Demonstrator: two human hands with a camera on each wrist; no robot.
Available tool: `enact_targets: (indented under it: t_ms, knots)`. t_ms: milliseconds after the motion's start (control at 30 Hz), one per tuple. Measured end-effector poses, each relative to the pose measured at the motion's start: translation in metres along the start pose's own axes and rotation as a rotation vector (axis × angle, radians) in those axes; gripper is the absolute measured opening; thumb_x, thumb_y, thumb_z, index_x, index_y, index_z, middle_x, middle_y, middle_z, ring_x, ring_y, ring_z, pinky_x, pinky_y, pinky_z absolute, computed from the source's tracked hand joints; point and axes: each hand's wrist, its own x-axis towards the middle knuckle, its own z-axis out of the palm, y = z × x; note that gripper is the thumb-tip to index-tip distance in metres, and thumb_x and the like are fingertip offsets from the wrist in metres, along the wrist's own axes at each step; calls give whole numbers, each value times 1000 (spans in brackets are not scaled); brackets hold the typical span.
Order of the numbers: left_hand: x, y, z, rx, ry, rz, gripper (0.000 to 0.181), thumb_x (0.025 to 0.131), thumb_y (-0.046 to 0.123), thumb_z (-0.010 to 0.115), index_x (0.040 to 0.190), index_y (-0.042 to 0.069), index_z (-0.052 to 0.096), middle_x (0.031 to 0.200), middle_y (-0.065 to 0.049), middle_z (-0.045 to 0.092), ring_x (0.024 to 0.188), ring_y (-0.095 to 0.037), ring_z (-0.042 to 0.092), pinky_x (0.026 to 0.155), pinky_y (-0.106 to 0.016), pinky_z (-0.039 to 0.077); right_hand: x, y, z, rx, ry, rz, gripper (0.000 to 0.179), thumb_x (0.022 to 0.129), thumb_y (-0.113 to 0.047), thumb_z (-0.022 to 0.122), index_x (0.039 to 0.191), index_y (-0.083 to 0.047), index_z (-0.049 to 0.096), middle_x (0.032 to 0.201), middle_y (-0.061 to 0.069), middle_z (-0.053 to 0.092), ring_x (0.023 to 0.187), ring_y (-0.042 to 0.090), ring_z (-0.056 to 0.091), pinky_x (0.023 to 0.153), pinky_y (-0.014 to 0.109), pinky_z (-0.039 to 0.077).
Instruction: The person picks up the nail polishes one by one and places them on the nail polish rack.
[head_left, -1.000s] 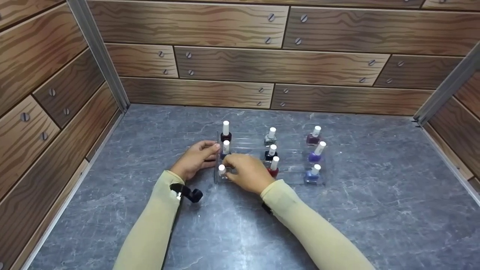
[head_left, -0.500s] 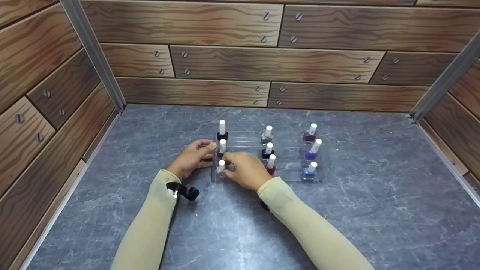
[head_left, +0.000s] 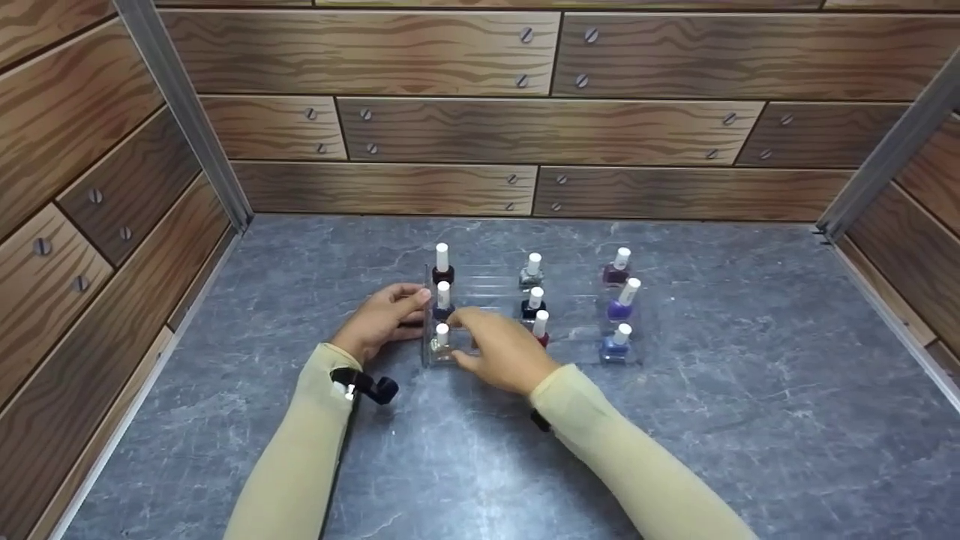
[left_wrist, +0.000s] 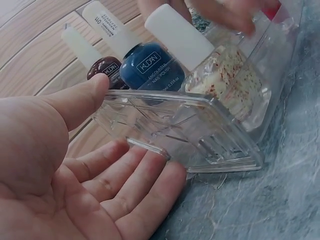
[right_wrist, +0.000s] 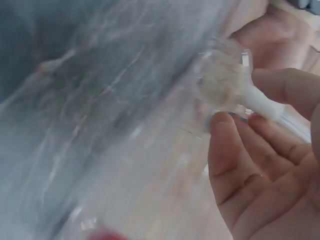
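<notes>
A clear plastic stepped rack [head_left: 574, 330] holds several white-capped nail polish bottles in three columns. My left hand [head_left: 382, 321] is at its left end; in the left wrist view the thumb reaches the upper edge and loosely extended fingers [left_wrist: 145, 170] touch the end panel. The speckled cream nail polish bottle [left_wrist: 225, 82] stands in the front left place. My right hand [head_left: 502, 349] is just right of that bottle, thumb and fingers spread apart around its side with nothing pinched. Behind it stand a blue nail polish bottle [left_wrist: 150, 67] and a dark red nail polish bottle [left_wrist: 106, 70].
In the middle column are a red bottle [head_left: 541, 327], a black bottle [head_left: 534, 304] and a glittery silver one [head_left: 532, 271]. The right column has blue [head_left: 616, 345], violet [head_left: 622, 304] and plum [head_left: 617, 270] bottles. Wood-patterned walls [head_left: 450, 127] surround the grey marbled tabletop [head_left: 750, 360].
My right hand has let go of the speckled cream bottle and drawn slightly right, its fingers spreading. The bottle now stands in the rack's front left place. My left hand stays at the rack's end.
</notes>
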Motion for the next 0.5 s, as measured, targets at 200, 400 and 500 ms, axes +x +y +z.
enact_targets:
  t_ms: [200, 400, 500]
  knots:
    - [-1, 5, -7, 2, 28, 11, 51, 103, 29, 67, 143, 2, 51, 135, -19, 62, 116, -30, 66, 96, -41, 60, -33, 10, -44, 140, 121, -12, 34, 99, -16, 68, 132, -8, 63, 118, 3, 70, 94, 16, 67, 81, 28, 60]
    - [-1, 9, -8, 85, 55, 52, 51, 103, 25, 66, 144, -1, 51, 134, -21, 62, 112, -29, 67, 97, -41, 59, -59, 54, -83, 289, 474, -259, 17, 92, 7, 67, 105, -3, 72, 94, 4, 73, 72, 9, 62, 61, 20, 56]
    - [-3, 12, -7, 138, 64, 62, 51, 104, 24, 65, 146, -2, 50, 135, -23, 61, 114, -32, 67, 97, -43, 59, -68, 71, -94, 402, 572, -379, 19, 89, 14, 63, 97, 0, 73, 85, 4, 71, 64, 11, 60, 56, 19, 53]
